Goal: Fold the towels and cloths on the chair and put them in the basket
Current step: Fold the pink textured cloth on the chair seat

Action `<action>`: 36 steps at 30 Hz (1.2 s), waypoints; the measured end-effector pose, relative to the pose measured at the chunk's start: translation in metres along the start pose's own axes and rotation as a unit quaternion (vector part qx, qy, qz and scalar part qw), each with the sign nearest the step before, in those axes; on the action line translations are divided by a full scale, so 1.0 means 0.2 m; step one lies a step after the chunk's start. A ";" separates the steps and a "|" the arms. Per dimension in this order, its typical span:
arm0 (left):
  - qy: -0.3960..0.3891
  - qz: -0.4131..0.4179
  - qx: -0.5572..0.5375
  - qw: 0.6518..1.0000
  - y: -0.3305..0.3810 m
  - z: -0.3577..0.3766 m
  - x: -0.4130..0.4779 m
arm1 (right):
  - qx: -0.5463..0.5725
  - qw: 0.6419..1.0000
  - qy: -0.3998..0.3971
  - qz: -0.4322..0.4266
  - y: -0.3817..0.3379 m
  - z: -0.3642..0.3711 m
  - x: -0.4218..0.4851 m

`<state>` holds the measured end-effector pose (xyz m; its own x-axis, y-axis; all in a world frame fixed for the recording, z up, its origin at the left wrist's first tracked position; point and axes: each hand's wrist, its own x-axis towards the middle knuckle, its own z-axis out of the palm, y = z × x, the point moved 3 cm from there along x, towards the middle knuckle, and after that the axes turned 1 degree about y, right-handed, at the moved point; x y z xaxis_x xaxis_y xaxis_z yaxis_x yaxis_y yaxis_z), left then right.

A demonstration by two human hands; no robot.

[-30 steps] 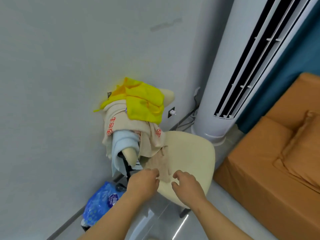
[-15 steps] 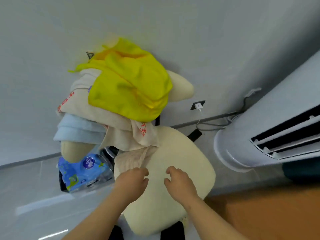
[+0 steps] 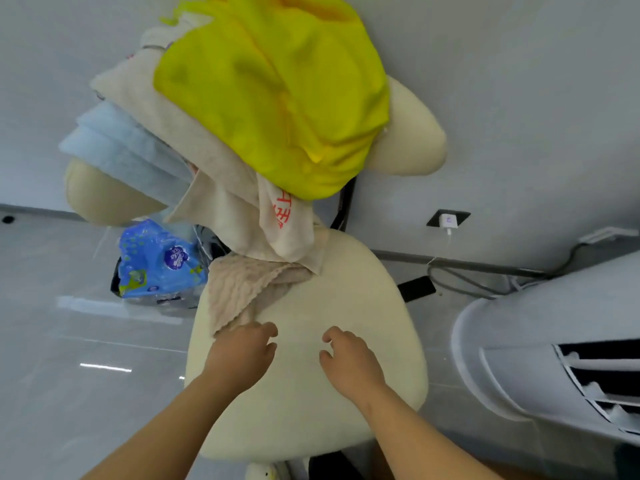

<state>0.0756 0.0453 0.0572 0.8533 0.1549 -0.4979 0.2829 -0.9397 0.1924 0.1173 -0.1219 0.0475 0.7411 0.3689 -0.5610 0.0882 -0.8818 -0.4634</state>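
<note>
A cream chair (image 3: 346, 327) stands below me, its backrest piled with cloths: a yellow cloth (image 3: 277, 88) on top, a cream towel with red print (image 3: 221, 188) under it, a light blue towel (image 3: 121, 147) at the left. A beige waffle cloth (image 3: 242, 289) hangs down onto the seat. My left hand (image 3: 242, 355) lies on the seat at the beige cloth's lower corner, fingers curled; whether it grips the corner is hidden. My right hand (image 3: 349, 362) hovers over the bare seat with loosely bent fingers, holding nothing. No basket is in view.
A blue printed plastic pack (image 3: 159, 261) sits on the floor left of the chair. A white standing air conditioner (image 3: 554, 348) fills the right side. A wall socket with charger (image 3: 447, 220) and cables (image 3: 467, 275) lie behind the chair. Glossy grey floor at the left.
The view has tilted down and come closer, so the chair now fills the frame. Both hands stay low over the seat, the left one at the beige cloth's corner.
</note>
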 end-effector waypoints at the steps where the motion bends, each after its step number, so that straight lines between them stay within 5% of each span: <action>1: 0.008 -0.005 0.004 1.000 -0.01 0.05 0.00 | -0.008 1.000 0.000 -0.008 0.03 0.03 0.02; 9: 0.080 -0.024 -0.026 0.996 0.02 0.49 -0.03 | -0.066 0.994 0.064 -0.062 0.26 0.22 0.13; 13: 0.205 -0.028 -0.023 0.978 0.07 0.59 -0.09 | -0.095 0.979 0.113 -0.138 0.32 0.26 0.12; 19: 0.238 -0.109 0.000 0.965 0.25 0.77 -0.24 | -0.147 0.945 0.116 -0.268 0.45 0.33 -0.04; 31: 0.211 -0.123 -0.005 0.970 0.24 0.73 -0.27 | -0.170 0.936 0.167 -0.259 0.53 0.26 -0.04; 36: 0.294 -0.143 -0.001 0.945 0.09 0.55 -0.08 | -0.172 0.941 0.186 -0.223 0.49 0.24 0.12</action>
<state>0.0195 -0.0077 -0.0242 0.8379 0.5452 0.0267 0.5384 -0.8336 0.1234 0.1112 -0.1849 -0.0445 0.7554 0.6530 -0.0541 0.6090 -0.7302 -0.3098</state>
